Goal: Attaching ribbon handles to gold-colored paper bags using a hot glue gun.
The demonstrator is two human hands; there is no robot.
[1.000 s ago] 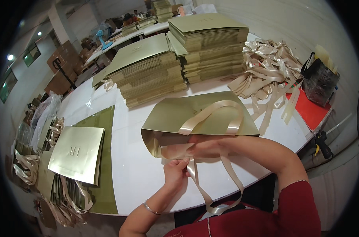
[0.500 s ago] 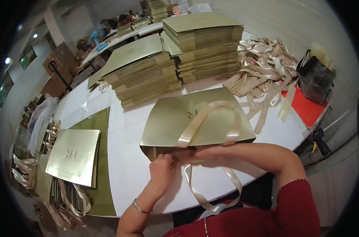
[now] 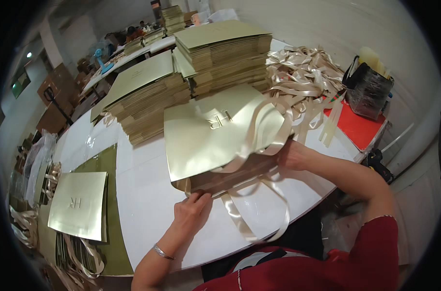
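Note:
A gold paper gift bag (image 3: 196, 138) lies on the white table before me, its mouth toward me and spread open. My left hand (image 3: 192, 212) is closed on the near left edge of the mouth. At the mouth's right end, my right hand (image 3: 294, 155) grips the bag's edge, with the fingertips partly hidden. One cream satin ribbon handle (image 3: 254, 128) loops over the upper face. The other ribbon handle (image 3: 237, 217) hangs from the lower edge toward me, curving across the table's front edge.
Two tall stacks of flat gold bags, a left stack (image 3: 145, 104) and a right stack (image 3: 225, 58), stand behind. Loose ribbons (image 3: 305, 72) heap at the back right, near a red folder (image 3: 359, 126) and a black holder (image 3: 371, 92). Bags with handles (image 3: 77, 206) lie at left.
My right hand has come out from the bag's mouth to its right end. The mouth has opened wider, and the bag has tilted, its right side rising. The view has shifted.

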